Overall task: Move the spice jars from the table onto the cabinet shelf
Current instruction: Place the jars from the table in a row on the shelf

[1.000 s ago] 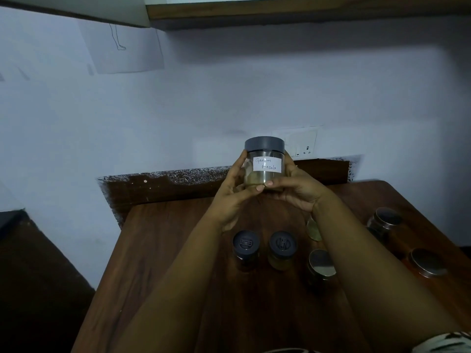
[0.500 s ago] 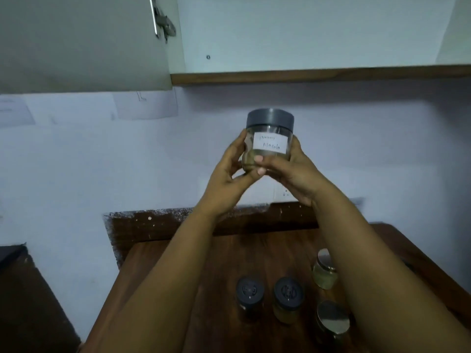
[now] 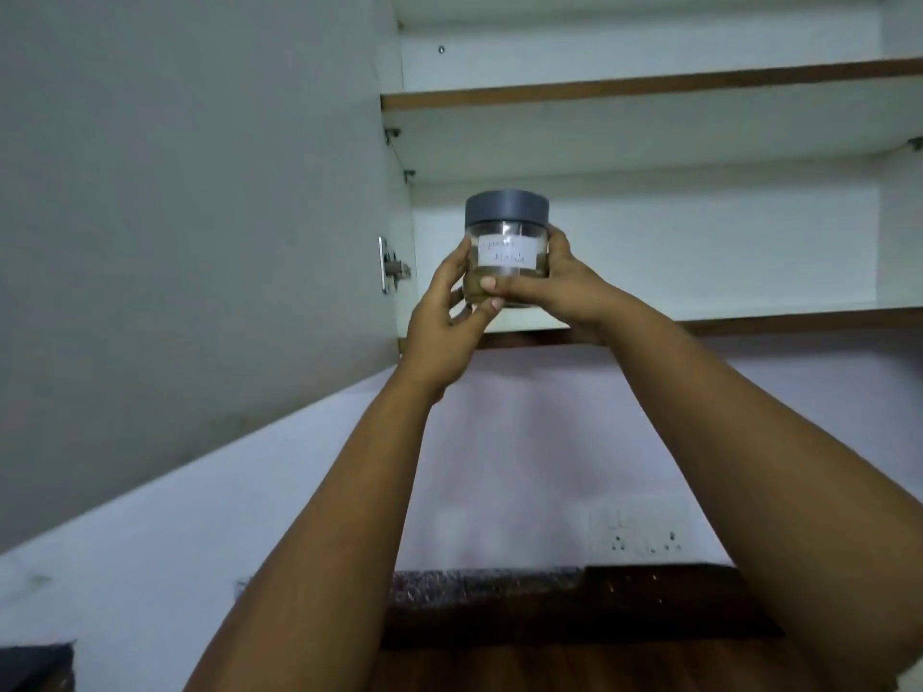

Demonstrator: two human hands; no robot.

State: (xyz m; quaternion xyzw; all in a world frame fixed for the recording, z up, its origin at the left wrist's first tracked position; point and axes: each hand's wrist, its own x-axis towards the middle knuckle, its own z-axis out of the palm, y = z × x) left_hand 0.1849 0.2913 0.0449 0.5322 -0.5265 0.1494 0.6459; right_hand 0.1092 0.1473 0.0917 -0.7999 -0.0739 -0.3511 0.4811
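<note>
A clear spice jar [image 3: 507, 239] with a grey lid, a white handwritten label and brownish powder is held up in both hands. My left hand [image 3: 444, 322] cups its left side and bottom; my right hand [image 3: 564, 292] wraps its right side, thumb across the front. The jar is upright, level with the lowest opening of the white wall cabinet, just above and in front of the bottom shelf [image 3: 749, 319]. The other jars on the table are out of view.
The grey cabinet door [image 3: 190, 217] stands open on the left, its hinge beside my left hand. A higher shelf [image 3: 649, 87] runs above. Below are the wall, a socket plate [image 3: 642, 534] and the far edge of the wooden table [image 3: 574, 661].
Both hands have lifted the jar from above the table up to the level of the bottom shelf. My view has tilted up, so the jars on the table have dropped out of sight.
</note>
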